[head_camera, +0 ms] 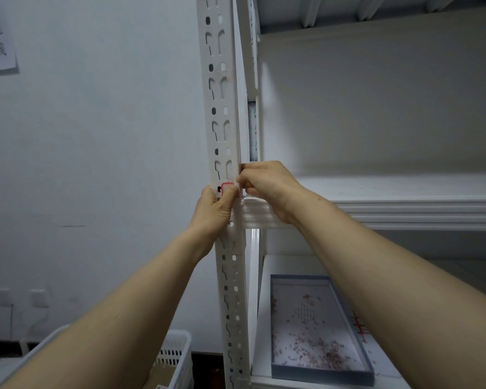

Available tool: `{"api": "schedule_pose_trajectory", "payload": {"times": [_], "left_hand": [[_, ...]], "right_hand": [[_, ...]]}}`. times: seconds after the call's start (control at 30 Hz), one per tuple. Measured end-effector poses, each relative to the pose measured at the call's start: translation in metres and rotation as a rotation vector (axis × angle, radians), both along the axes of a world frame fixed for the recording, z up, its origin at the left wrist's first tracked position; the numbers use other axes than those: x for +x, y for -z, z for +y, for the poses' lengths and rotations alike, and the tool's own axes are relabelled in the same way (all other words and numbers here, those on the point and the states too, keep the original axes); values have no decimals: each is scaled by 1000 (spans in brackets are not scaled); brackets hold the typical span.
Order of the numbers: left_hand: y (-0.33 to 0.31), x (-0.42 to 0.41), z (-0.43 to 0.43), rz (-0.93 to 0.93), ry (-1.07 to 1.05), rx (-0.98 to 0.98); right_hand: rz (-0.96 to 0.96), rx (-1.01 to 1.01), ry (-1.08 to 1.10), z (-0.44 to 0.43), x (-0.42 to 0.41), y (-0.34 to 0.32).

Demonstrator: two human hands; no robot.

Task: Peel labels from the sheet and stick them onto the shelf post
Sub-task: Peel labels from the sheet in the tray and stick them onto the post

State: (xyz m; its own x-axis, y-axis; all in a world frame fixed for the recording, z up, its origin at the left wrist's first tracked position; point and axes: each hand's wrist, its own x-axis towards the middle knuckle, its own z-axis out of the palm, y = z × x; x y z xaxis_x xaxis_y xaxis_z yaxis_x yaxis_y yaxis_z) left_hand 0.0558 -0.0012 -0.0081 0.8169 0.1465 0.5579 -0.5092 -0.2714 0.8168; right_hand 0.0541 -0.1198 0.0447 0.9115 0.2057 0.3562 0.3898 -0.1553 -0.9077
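As left (211, 210) grips post (220, 108), right (267, 184) pinches label (226, 184).

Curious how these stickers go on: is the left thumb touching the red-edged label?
Touching. In the head view, the thumb of the left hand lies flat over the red-edged label on the shelf post.

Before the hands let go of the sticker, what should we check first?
1. The label sits on the shelf post: ok.
2. The left hand grips the post, thumb pressing the label: ok.
3. The right hand pinches the label's edge at the post's corner: ok.
4. Label flat, no bubbles: cannot tell, fingers cover it.
5. Label straight: cannot tell, mostly hidden.
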Motion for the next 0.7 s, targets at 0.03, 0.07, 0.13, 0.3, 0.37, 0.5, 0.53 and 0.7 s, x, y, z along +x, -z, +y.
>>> {"api": "schedule_pose_trajectory", "payload": {"times": [0.03, 0.07, 0.13, 0.3, 0.37, 0.5, 0.53, 0.7], "left_hand": [[1, -1, 1, 0, 18, -5], [1, -1, 2, 3, 30, -18], [2, 2, 5, 20, -4, -13], [0, 4, 6, 19, -87, 87], [1, 4, 5, 26, -111, 91], [0, 3, 4, 34, -99, 99], [-1, 1, 4, 45, -99, 94], [-2, -6, 3, 72, -12, 10]], "right_hand": [[1, 1, -3, 0, 0, 0], [0, 1, -7, -1, 0, 0], [-2, -1, -13, 0, 0, 1], [-15, -5, -6, 0, 0, 2], [-14, -9, -1, -1, 1, 2], [-4, 1, -14, -2, -3, 1], [0, 6, -21, -3, -4, 0], [12, 16, -33, -5, -10, -2]]}}
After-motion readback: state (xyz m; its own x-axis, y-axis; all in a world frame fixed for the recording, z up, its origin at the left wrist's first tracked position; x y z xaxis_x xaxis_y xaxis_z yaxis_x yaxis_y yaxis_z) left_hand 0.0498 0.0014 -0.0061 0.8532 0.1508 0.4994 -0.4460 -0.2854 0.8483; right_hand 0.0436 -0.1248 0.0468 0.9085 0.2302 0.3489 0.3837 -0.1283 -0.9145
